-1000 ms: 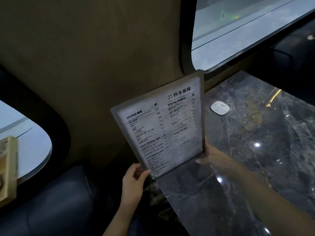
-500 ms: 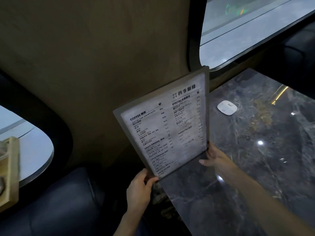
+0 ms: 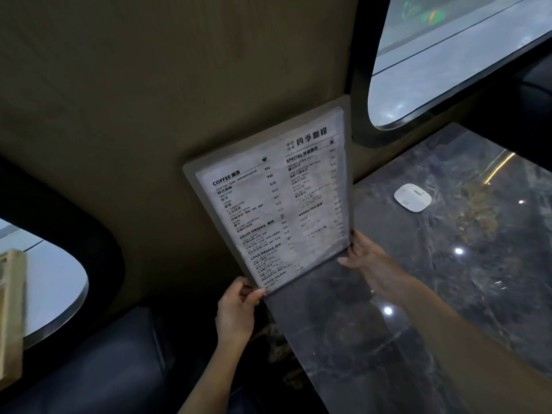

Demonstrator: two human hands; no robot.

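Note:
A framed menu card (image 3: pixel 274 201), white with black print, stands tilted between the wall and the near left corner of a dark marble table (image 3: pixel 442 294). My left hand (image 3: pixel 239 306) pinches its lower left corner, thumb on the front. My right hand (image 3: pixel 363 258) holds the lower right corner, its fingers curled round the edge there. The card's lower edge sits at the table's left edge.
A small white rounded device (image 3: pixel 412 197) lies on the table behind the menu. A brown wall panel (image 3: pixel 149 100) rises behind it, with windows at upper right (image 3: pixel 448 55) and lower left. A dark padded seat (image 3: pixel 89 369) is below left, and a pale wooden frame (image 3: pixel 12 318) at the far left.
The menu has shifted a little to the right and toward the wall, with both hands still on its lower corners. The view has turned slightly.

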